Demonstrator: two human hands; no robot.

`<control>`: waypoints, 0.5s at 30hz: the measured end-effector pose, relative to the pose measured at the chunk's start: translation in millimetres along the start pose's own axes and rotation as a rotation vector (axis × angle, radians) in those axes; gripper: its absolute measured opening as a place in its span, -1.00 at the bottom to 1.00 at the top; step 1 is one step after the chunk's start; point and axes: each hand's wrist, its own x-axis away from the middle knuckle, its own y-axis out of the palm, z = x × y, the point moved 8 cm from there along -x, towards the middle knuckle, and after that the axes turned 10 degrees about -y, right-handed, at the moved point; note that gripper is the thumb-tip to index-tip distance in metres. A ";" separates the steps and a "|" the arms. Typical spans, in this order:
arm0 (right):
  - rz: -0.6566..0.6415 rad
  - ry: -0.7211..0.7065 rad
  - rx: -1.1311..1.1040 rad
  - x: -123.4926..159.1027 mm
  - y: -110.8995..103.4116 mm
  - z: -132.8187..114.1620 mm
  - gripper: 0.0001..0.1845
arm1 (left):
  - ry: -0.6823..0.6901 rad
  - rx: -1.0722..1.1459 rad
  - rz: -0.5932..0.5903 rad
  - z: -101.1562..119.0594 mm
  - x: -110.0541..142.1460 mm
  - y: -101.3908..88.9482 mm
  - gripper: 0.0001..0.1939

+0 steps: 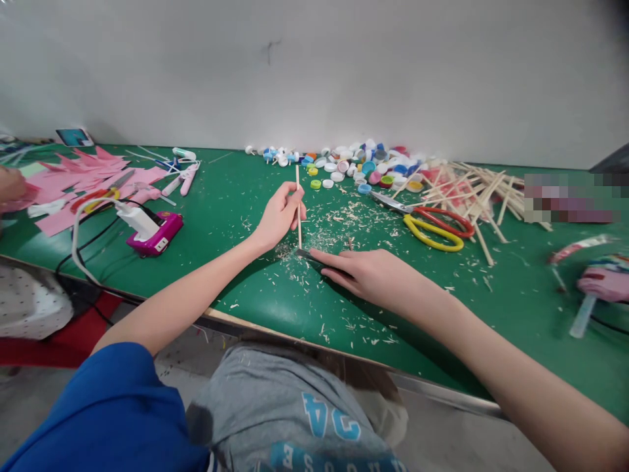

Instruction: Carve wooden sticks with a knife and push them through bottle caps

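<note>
My left hand (281, 215) is closed around a thin wooden stick (299, 223), which stands nearly upright with its lower end by the green table. In my right hand (361, 272) is a dark, flat blade (308, 255), perhaps a utility knife; the fingers cover most of it. Its tip meets the stick near the lower end. Pale wood shavings (344, 223) lie scattered around both hands. Beyond my left hand sits a row of small white and blue pieces (280, 156), beside a pile of coloured bottle caps (366, 167).
Scissors with red and yellow handles (435, 228) lie right of my hands, before a heap of wooden sticks (484, 190). To the left are a magenta power adapter (154, 235) with cables, pink paper (78, 174) and another person's hand (10, 185). A pink glue gun (602, 282) is far right.
</note>
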 end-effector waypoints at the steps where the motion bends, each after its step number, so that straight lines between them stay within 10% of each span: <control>1: -0.001 -0.003 -0.026 -0.2 -1.2 0.3 -0.51 | -0.004 0.000 0.002 0.0 0.2 0.5 -0.88; 7: -0.048 0.048 -0.115 3.1 -3.2 4.9 -0.52 | -0.056 0.022 0.032 -5.4 -4.2 -1.4 -0.88; 15: 0.007 0.086 -0.148 6.1 1.3 7.6 -0.52 | -0.038 0.284 0.294 -7.7 -21.8 -56.5 -0.86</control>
